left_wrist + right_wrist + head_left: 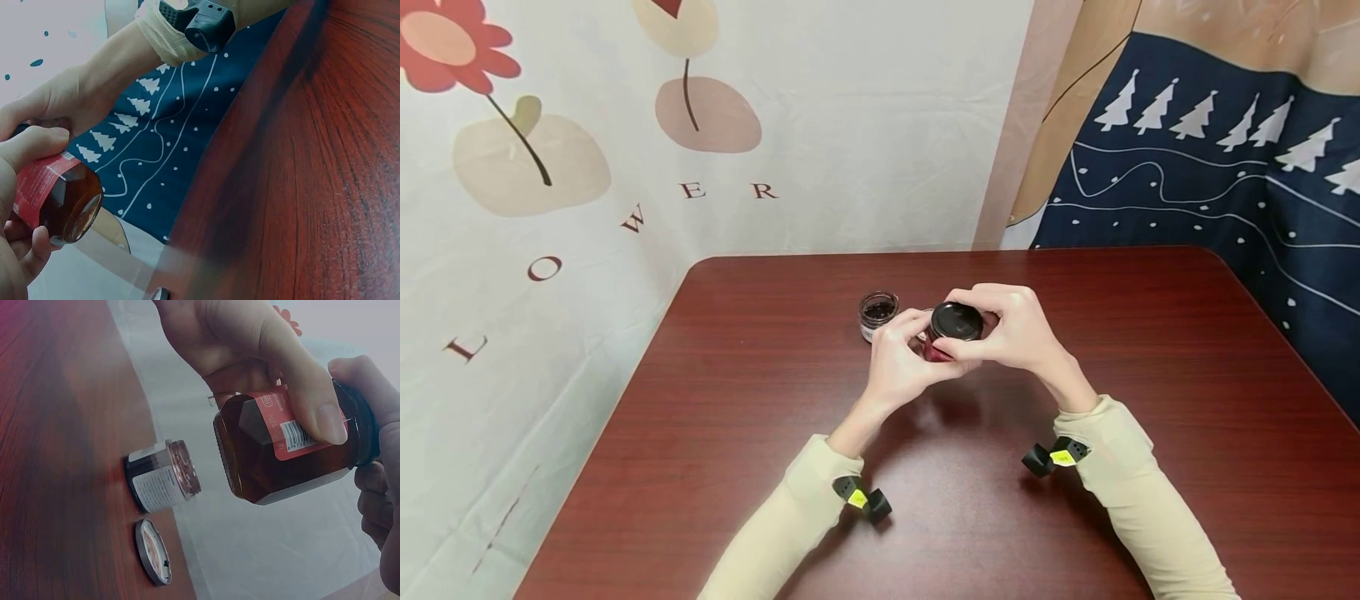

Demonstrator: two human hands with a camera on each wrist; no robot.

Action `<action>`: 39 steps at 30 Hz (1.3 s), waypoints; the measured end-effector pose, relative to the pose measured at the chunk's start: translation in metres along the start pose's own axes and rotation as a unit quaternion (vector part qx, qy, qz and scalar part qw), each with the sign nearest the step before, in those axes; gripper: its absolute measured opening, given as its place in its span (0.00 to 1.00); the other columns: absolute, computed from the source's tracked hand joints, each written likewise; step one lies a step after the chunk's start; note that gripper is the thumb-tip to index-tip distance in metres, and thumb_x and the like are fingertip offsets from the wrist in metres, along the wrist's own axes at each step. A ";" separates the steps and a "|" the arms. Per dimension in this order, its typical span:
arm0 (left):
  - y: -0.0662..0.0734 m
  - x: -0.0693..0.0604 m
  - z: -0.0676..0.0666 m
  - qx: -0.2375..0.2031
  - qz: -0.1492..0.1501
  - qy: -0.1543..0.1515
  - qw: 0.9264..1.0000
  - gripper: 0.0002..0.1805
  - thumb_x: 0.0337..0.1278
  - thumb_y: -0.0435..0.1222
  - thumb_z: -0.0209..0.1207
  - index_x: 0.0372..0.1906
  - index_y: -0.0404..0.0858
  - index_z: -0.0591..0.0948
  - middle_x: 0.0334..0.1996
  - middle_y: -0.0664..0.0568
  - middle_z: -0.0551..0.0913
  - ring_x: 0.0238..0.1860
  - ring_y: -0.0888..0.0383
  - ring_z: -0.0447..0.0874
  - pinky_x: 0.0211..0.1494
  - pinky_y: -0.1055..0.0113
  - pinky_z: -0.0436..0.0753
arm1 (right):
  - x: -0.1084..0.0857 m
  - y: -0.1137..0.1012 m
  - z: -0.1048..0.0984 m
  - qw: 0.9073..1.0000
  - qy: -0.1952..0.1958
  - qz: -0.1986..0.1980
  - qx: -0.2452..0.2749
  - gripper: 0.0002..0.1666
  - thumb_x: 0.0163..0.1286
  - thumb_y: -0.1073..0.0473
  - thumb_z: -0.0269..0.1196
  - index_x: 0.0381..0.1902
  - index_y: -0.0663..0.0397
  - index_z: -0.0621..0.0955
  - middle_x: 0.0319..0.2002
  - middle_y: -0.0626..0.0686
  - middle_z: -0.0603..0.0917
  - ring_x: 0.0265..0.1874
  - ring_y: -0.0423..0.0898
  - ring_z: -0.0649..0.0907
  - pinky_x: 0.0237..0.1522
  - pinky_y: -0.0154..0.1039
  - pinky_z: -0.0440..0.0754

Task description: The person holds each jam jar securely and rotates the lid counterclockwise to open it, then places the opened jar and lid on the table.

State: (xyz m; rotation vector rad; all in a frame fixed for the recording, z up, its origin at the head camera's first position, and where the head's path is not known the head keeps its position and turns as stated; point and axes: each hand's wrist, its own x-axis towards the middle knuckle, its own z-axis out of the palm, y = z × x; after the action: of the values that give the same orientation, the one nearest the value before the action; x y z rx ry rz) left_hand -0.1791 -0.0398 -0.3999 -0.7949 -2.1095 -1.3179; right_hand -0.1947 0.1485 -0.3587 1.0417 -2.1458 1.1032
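A dark glass jar with a red label [287, 419] is held above the table. Its black lid [957, 321] is on, and the lid faces up toward the head camera. The left hand [898, 358] grips the jar's body, thumb over the label in the right wrist view. Around the lid curl the fingers and thumb of the right hand [1015, 327]. Behind the left hand an open jar [877, 310] with dark contents and a white label stands on the table. A loose lid [153, 552] lies beside that jar, its light inner side showing.
The reddish-brown table [737, 433] spreads around both forearms. A pale sheet with flower prints [865, 125] hangs behind it. To the right hangs a dark blue cloth with white trees [1195, 167].
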 end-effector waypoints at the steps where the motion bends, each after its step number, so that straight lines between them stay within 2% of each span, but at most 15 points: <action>1: 0.000 0.000 0.000 -0.004 -0.005 -0.003 1.000 0.28 0.28 0.44 0.83 0.44 0.40 0.89 0.33 0.54 0.87 0.29 0.64 0.78 0.29 0.70 0.78 | 0.000 0.000 0.000 1.000 0.000 -0.001 0.002 0.20 0.45 0.52 0.80 0.38 0.44 0.88 0.21 0.40 0.75 0.21 0.36 0.69 0.22 0.29 0.64; 9: 0.002 0.002 -0.005 -0.062 -0.047 -0.031 0.997 0.23 0.27 0.40 0.84 0.37 0.41 0.89 0.30 0.56 0.85 0.23 0.57 0.79 0.26 0.69 0.79 | 0.001 0.001 0.000 1.000 0.001 -0.007 0.004 0.19 0.46 0.50 0.80 0.37 0.44 0.88 0.20 0.40 0.74 0.20 0.36 0.68 0.22 0.28 0.63; 12: 0.003 0.003 -0.007 -0.070 -0.050 -0.039 0.996 0.23 0.26 0.40 0.85 0.36 0.41 0.89 0.29 0.57 0.84 0.22 0.55 0.79 0.25 0.69 0.79 | 0.001 0.000 0.000 1.000 0.001 -0.007 0.010 0.19 0.45 0.52 0.80 0.37 0.44 0.88 0.20 0.40 0.74 0.20 0.36 0.68 0.21 0.29 0.63; 19: 0.004 0.004 -0.009 -0.074 -0.053 -0.053 0.994 0.23 0.25 0.42 0.85 0.36 0.43 0.89 0.30 0.59 0.85 0.21 0.58 0.79 0.25 0.70 0.78 | 0.001 -0.002 0.000 1.000 0.003 -0.002 0.028 0.21 0.42 0.56 0.81 0.37 0.46 0.89 0.21 0.41 0.75 0.19 0.36 0.69 0.21 0.29 0.64; 23: 0.004 0.004 -0.010 -0.093 -0.062 -0.063 0.992 0.23 0.25 0.40 0.84 0.36 0.43 0.89 0.31 0.58 0.85 0.20 0.55 0.78 0.24 0.70 0.78 | 0.001 -0.004 -0.001 0.999 0.001 0.002 0.042 0.22 0.42 0.58 0.81 0.38 0.46 0.89 0.21 0.41 0.75 0.19 0.36 0.68 0.21 0.30 0.64; 28: 0.006 0.005 -0.013 -0.146 -0.076 -0.082 0.983 0.23 0.26 0.36 0.84 0.38 0.42 0.89 0.34 0.57 0.86 0.22 0.53 0.78 0.24 0.69 0.78 | 0.001 -0.006 -0.003 0.998 -0.006 0.004 0.061 0.21 0.42 0.58 0.80 0.39 0.46 0.89 0.21 0.40 0.75 0.19 0.36 0.69 0.21 0.30 0.64; 34: 0.006 0.006 -0.015 -0.225 -0.086 -0.121 0.963 0.24 0.27 0.30 0.83 0.39 0.41 0.88 0.33 0.55 0.85 0.23 0.54 0.77 0.25 0.65 0.78 | 0.001 -0.007 -0.005 0.996 -0.030 0.006 0.088 0.21 0.43 0.58 0.80 0.39 0.46 0.89 0.22 0.38 0.77 0.20 0.37 0.70 0.20 0.30 0.65; 39: 0.006 0.007 -0.018 -0.248 -0.090 -0.146 0.953 0.26 0.28 0.28 0.82 0.43 0.39 0.87 0.35 0.54 0.85 0.23 0.54 0.77 0.25 0.65 0.78 | 0.002 -0.008 -0.007 0.993 -0.043 0.008 0.114 0.23 0.43 0.57 0.81 0.41 0.46 0.89 0.23 0.38 0.77 0.21 0.37 0.71 0.21 0.31 0.66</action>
State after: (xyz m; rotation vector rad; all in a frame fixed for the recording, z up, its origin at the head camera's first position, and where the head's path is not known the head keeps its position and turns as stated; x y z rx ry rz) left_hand -0.1780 -0.0524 -0.3845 -1.0746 -2.1327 -1.9812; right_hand -0.1891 0.1506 -0.3501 1.1942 -2.1335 1.3576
